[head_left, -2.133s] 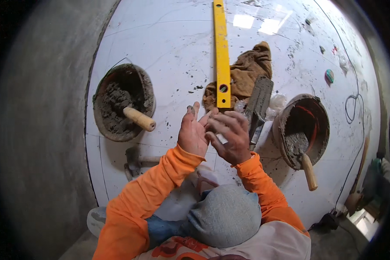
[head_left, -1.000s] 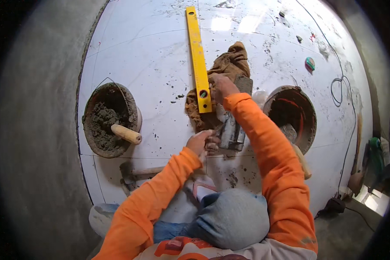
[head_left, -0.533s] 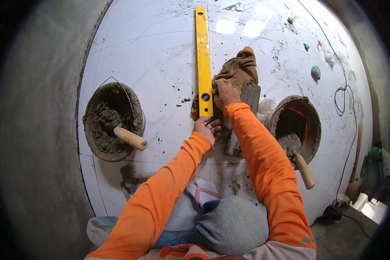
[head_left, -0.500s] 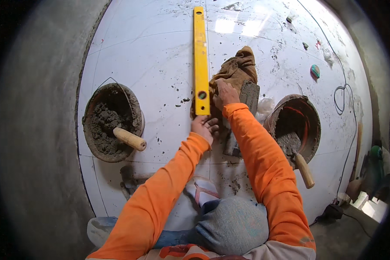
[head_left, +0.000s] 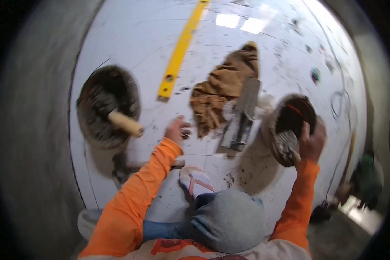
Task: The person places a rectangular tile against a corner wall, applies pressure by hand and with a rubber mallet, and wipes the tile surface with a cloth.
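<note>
Bucket [head_left: 289, 120] handling seems our step, toward the floor's [head_left: 136, 37] right edge: right grip [head_left: 313, 139] at the rim, clasp unclear; left grip [head_left: 179, 129] relaxed, empty. Next calls for steadying.

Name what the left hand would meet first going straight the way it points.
Likely the left edge of the brown cloth, ahead and slightly right; the height of the left hand is unclear, so it might pass above.

My left hand [head_left: 177, 131] had open floor [head_left: 154, 97] ahead, between the left bucket [head_left: 133, 84] and the brown cloth [head_left: 225, 84], up to the yellow level [head_left: 180, 52] slanting across. Leftward from my right hand [head_left: 313, 141], the right bucket [head_left: 294, 115], then the flat trowel [head_left: 248, 99], stood before the cloth.
</note>
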`<state>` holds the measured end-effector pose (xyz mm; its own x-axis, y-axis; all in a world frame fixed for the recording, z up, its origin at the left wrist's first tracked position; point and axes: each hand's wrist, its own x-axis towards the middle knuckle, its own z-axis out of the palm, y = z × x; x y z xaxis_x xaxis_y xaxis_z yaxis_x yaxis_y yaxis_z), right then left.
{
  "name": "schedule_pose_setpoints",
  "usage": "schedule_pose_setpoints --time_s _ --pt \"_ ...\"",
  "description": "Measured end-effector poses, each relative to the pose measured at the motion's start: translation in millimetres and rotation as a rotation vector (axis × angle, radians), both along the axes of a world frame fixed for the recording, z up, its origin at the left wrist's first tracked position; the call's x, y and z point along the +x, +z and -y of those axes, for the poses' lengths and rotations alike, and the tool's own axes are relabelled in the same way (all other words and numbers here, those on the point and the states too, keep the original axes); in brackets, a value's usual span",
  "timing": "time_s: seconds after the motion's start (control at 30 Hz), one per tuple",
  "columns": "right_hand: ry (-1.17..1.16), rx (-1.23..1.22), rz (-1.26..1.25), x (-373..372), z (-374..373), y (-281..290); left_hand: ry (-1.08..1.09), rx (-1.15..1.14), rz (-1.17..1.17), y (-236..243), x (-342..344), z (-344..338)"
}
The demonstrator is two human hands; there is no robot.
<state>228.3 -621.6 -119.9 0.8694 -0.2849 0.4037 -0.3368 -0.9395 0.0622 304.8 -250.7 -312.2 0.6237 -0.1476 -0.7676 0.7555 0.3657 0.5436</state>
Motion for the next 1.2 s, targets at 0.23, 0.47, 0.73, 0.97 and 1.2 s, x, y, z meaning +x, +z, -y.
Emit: schedule_pose_setpoints --time_s 0.23,0.47,0.73,0.97,1.2 --pt "0.374 1.698 -0.335 112 -226 -76 0.122 0.277 -0.061 15 -64 -55" --pt "0.326 1.553 -0.682 289 -332 -72 0.950 0.494 0.087 79 -12 -153" --pt "0.263 1.505 -0.326 206 -340 -61 0.698 0.365 0.097 102 6 -261" --pt "-0.014 1.472 -0.037 34 -194 -6 0.032 0.176 0.364 182 -12 -163" --pt "-0.381 1.296 0.007 -69 -51 13 -0.418 -0.037 0.451 177 -57 -22"
